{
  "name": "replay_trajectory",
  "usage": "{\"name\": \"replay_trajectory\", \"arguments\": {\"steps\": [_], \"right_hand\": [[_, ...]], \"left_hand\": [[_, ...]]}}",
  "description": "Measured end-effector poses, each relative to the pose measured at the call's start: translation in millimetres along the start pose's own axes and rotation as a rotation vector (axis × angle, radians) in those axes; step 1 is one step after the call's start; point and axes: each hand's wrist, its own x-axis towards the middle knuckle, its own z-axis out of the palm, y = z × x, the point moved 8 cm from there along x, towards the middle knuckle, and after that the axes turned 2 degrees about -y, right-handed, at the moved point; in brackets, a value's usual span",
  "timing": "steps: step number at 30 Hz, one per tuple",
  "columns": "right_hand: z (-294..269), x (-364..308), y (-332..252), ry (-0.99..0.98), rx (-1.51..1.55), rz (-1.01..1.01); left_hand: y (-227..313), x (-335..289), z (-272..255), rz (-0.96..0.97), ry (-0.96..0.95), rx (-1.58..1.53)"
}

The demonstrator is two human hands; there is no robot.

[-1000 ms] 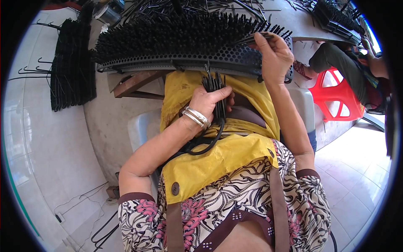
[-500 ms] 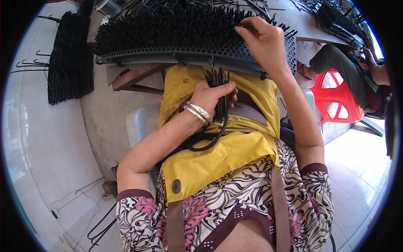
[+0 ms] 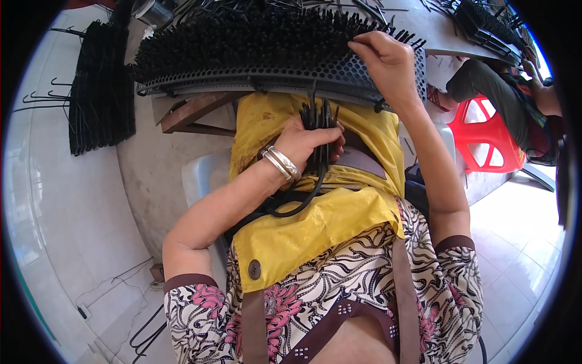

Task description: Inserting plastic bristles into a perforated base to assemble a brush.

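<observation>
Head view: nearest, a yellow apron (image 3: 315, 227) covers the lap, and a dark loop (image 3: 297, 209) curves over it, below the left hand (image 3: 306, 142). That hand's grip is clamped around a bundle (image 3: 317, 118) of thin black pieces, thumb laid across them, tips pointing away from the body. Holding them low and central probably keeps them gathered and within short reach of the other hand. Two bracelets (image 3: 280, 164) circle the left wrist.

Beyond the knees, a perforated tray (image 3: 291, 83) spans the front of the work, crowded with black rods (image 3: 242, 48) standing more or less upright; its holes seem to be what keeps them so. The right hand (image 3: 388, 64) is over the tray's right part, its grip drawn together at thumb and forefinger beside the rods. Whether a rod is pinched there cannot be told. The hand hides some of the holes, and the dense rods cover most of the rest.

A brown bar (image 3: 182, 116) slants under the tray's left side. Farther left stands a black stack (image 3: 100, 91) with hooked ends sticking out. Past the tray, loose strips (image 3: 388, 9) litter the surface (image 3: 448, 45), near a metal can (image 3: 154, 13). To the right, a co-worker's leg (image 3: 488, 88) and a red stool (image 3: 485, 142) take up the space beside it.
</observation>
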Motion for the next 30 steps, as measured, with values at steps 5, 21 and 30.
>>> {"name": "replay_trajectory", "arguments": {"steps": [5,21,30], "right_hand": [[-0.8,-3.5,-12.0,0.011,-0.146,-0.146],[50.1,-111.1,-8.0,-0.373,0.881,0.911],[32.7,-108.2,2.0,-0.219,0.726,0.765]], "left_hand": [[-1.1,-1.1,6.8,-0.015,-0.100,0.016],[-1.5,-0.2,3.4,0.056,-0.065,-0.012],[0.4,0.2,4.9,0.037,-0.037,-0.041]]}}
